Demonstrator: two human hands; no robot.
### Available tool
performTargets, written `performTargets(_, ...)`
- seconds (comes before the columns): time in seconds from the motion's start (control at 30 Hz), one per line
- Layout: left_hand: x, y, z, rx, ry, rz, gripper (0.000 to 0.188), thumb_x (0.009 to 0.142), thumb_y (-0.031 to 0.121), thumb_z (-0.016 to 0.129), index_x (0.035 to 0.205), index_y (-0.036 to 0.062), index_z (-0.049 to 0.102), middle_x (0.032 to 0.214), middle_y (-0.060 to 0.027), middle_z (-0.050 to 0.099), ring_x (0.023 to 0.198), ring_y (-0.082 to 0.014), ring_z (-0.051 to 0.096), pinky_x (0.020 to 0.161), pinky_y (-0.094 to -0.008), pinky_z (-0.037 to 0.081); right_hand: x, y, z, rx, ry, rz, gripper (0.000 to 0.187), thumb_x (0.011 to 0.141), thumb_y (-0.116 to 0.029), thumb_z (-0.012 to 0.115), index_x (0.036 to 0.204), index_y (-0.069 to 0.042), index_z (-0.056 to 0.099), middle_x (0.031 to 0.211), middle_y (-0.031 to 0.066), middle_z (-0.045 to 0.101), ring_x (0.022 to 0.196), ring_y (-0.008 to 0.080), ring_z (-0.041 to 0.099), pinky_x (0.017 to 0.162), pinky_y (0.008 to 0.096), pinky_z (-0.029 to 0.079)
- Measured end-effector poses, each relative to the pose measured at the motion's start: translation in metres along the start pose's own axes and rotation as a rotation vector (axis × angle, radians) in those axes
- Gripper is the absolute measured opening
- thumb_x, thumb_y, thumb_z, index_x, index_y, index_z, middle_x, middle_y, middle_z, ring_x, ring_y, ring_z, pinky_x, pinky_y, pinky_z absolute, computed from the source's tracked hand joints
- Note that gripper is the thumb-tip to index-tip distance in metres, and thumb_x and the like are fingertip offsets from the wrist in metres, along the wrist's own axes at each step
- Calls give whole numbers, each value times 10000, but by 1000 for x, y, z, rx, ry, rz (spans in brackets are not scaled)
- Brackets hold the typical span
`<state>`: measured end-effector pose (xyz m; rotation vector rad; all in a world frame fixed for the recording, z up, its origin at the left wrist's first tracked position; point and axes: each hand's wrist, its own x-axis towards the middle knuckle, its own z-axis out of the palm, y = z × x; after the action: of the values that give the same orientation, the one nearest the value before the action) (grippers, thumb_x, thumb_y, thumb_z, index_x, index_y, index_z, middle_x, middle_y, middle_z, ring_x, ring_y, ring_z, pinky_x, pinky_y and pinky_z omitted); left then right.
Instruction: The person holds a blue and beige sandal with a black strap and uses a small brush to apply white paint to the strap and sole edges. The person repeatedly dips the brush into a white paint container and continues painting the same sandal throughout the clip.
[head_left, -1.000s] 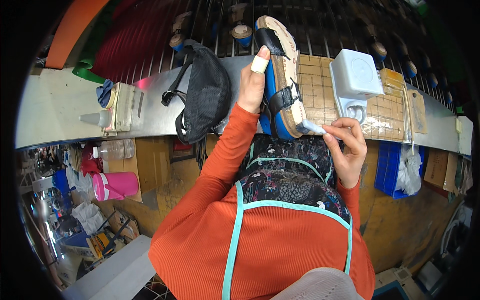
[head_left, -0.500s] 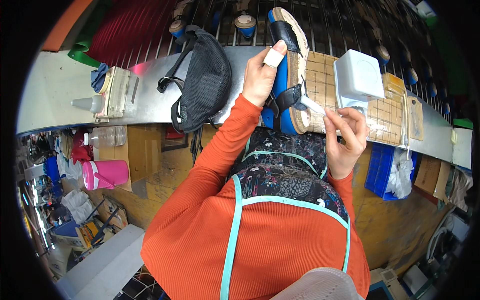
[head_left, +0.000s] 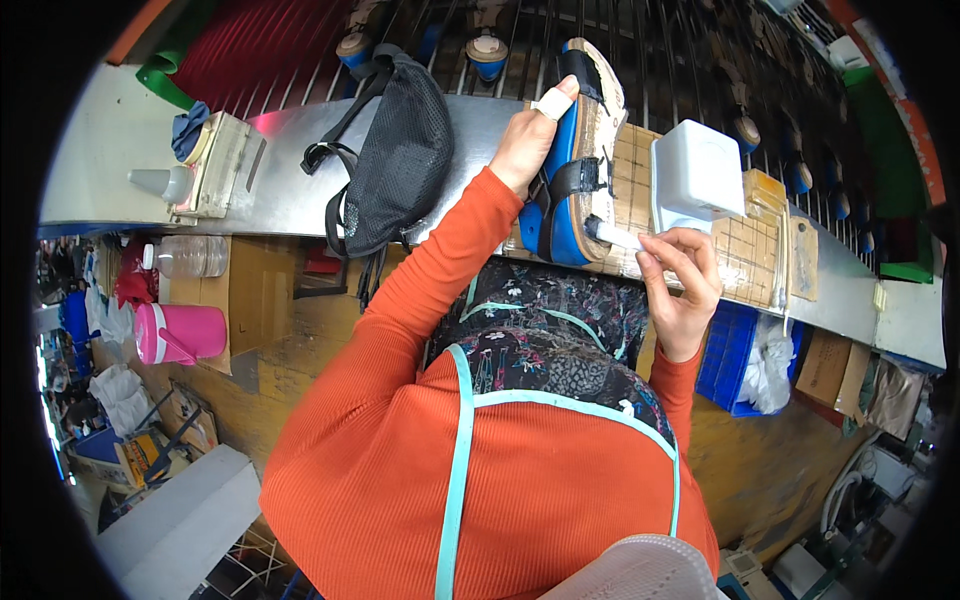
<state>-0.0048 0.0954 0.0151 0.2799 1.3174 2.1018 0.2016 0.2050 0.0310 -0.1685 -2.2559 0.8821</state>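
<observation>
My left hand, its thumb wrapped in a pale band, grips a sandal by its outer side. The sandal has black straps and a cork-coloured sole edge, and sits on a blue shoe last. Between the thumb and fingers of my right hand is a slim white stick-like tool. Its dark tip touches the near end of the sandal, below the lower strap; I cannot make out what kind of tip it is. Under the sandal lies a taped cardboard sheet.
A black mesh waist bag lies left of the sandal on the metal ledge. Right of it stands a white container. Beyond the ledge, more shoes on blue lasts rest on metal bars. A blue crate is below, at right.
The tool's tip has moved from beside the lower strap to the sandal's near end. The sandal has shifted slightly nearer, and the whole view has swung a little.
</observation>
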Motion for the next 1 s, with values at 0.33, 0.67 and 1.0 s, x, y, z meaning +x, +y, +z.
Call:
performTargets(0.33, 7, -13, 7, -169, -275, -206, 608, 944, 578, 471, 1274, 75, 561, 1160, -75, 658, 990, -135, 651, 808, -283, 557, 24, -5, -21, -82, -92, -183, 256, 689, -27, 780, 928, -112, 752, 874, 25, 635, 750, 144, 558, 737, 293, 348)
performTargets(0.67, -33, -33, 9, -464, -425, -432, 660, 933, 604, 463, 1348, 95, 521, 1256, -94, 622, 1053, -208, 648, 888, -358, 553, 55, -13, -19, 60, -260, -311, 261, 676, -33, 786, 918, -125, 759, 851, 9, 630, 721, 138, 538, 712, 286, 356)
performTargets(1.0, -71, -59, -11, -315, -908, -554, 588, 881, 333, 690, 1325, 11, 476, 1183, -160, 584, 1014, -244, 636, 848, -384, 579, 79, -6, -14, 185, -566, -430, 231, 709, -76, 777, 934, -127, 765, 859, 8, 634, 781, 149, 565, 709, 282, 362)
